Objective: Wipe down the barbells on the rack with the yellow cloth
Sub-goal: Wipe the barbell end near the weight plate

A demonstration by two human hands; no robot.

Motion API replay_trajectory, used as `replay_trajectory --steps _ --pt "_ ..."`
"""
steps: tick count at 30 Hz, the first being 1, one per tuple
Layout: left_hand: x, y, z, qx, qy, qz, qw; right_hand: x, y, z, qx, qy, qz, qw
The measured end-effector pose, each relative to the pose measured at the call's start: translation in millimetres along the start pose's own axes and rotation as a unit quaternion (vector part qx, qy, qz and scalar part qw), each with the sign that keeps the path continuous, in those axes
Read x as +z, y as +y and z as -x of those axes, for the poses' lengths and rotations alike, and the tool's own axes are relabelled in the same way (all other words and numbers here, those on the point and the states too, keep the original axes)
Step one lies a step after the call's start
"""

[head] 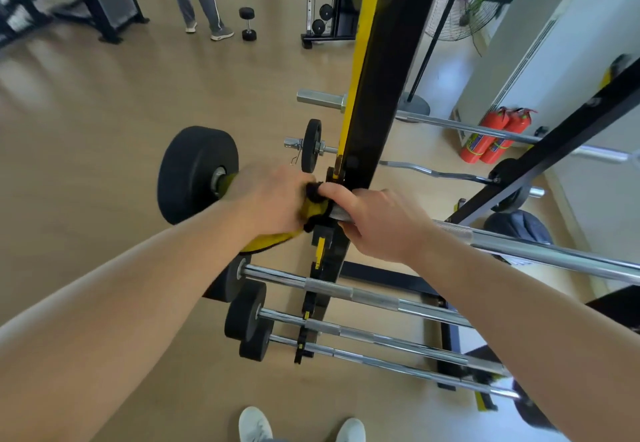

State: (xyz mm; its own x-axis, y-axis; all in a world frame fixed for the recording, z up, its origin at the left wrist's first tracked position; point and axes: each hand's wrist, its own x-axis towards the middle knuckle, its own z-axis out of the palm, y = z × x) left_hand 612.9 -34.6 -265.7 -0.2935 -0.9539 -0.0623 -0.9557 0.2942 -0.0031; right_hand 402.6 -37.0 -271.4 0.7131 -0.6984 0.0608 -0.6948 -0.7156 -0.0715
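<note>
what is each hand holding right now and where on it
The left hand grips the yellow cloth wrapped round the barbell shaft beside its black end weight. The right hand grips the bare shaft by the rack upright.

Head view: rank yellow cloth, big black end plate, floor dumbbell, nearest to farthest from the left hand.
1. yellow cloth, gripped in the left hand.
2. big black plate, just left on the same bar.
3. dumbbell, far across the floor.
</note>
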Motion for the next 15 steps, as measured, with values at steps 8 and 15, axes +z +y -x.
replay_trajectory --steps 8,15 --pt "11 -15 19 -0.104 0.112 -0.059 0.986 2 -3 2 -0.019 0.005 0.024 1.0" --pt "-12 -6 -5 0.001 -0.092 -0.044 0.995 7 -2 -3 -0.009 0.014 0.04 0.999"
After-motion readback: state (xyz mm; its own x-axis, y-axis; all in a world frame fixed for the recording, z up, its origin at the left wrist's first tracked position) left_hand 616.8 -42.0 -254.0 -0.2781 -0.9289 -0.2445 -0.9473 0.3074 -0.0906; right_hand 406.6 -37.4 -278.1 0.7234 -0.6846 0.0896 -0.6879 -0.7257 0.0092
